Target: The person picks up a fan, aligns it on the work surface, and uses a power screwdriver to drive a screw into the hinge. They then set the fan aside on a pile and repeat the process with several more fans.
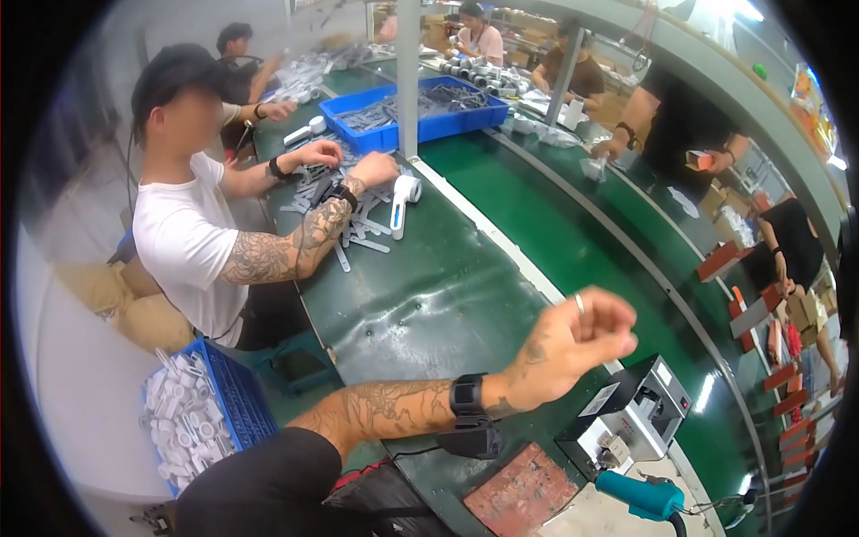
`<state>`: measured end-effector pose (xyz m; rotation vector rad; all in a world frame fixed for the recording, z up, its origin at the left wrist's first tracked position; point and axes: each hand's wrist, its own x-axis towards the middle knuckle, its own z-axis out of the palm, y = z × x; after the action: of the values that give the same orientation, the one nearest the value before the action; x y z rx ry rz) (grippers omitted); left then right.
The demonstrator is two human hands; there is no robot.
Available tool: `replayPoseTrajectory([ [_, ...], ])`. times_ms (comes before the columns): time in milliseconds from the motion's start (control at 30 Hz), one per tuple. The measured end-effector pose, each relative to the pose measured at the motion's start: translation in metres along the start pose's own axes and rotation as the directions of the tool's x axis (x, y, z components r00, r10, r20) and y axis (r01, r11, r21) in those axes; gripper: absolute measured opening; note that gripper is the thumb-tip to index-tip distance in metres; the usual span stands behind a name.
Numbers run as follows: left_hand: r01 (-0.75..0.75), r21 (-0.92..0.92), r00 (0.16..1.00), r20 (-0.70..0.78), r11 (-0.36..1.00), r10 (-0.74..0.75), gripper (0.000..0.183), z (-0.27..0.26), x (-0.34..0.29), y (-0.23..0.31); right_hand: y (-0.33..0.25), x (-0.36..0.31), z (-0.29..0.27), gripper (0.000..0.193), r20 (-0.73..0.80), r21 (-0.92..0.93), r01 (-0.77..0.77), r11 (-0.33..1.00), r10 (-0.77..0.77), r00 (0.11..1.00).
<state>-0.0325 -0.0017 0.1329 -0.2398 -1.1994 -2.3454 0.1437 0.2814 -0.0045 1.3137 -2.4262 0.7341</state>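
My left hand [573, 349] reaches rightward over the dark green bench [420, 286], close to the edge of the green conveyor belt [510, 210]. A ring is on one finger and a black band on the wrist. Its fingers bend loosely, with the thumb apart from them and nothing visible between. Just beyond and below the hand stands a silver and black machine [640, 416]. Nearer lies a teal electric screwdriver [640, 494] with a dark cable, beside a worn reddish-brown mat [519, 492]. My right hand is out of view.
At left, a co-worker [192, 201] handles grey strip parts [358, 233] near a white handheld device [404, 206]. A blue tray [358, 139] of parts stands behind a metal post [408, 80]. A blue crate [237, 398] of white parts sits lower left. People work across the belt.
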Motion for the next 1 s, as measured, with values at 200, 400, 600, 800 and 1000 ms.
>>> replayPoseTrajectory([
  [200, 0.388, 0.342, 0.912, -0.005, 0.856, -0.411, 0.019, -0.065, -0.038, -0.092, 0.002, -0.001, 0.002, 0.035, -0.009, 0.004, 0.004, 1.000, -0.004, 1.000],
  [400, 0.351, 0.481, 0.906, 0.041, 0.803, -0.420, 0.020, -0.080, -0.042, -0.110, 0.005, 0.000, 0.002, 0.035, 0.019, -0.009, -0.003, 1.000, 0.003, 1.000],
  [600, 0.355, 0.528, 0.890, 0.062, 0.772, -0.451, 0.021, -0.084, -0.046, -0.107, -0.001, -0.001, 0.003, 0.034, 0.021, 0.004, -0.017, 1.000, 0.017, 1.000],
  [800, 0.311, -0.001, 0.912, -0.280, 0.951, -0.299, 0.044, -0.079, -0.018, -0.074, 0.001, 0.001, -0.005, 0.034, 0.047, 0.008, -0.016, 1.000, 0.016, 0.999],
  [1000, -0.274, 0.044, 0.961, 0.059, 0.961, 0.271, 0.052, -0.040, 0.038, 0.048, -0.002, 0.001, -0.003, 0.036, 0.031, -0.004, -0.014, 1.000, 0.014, 0.999],
])
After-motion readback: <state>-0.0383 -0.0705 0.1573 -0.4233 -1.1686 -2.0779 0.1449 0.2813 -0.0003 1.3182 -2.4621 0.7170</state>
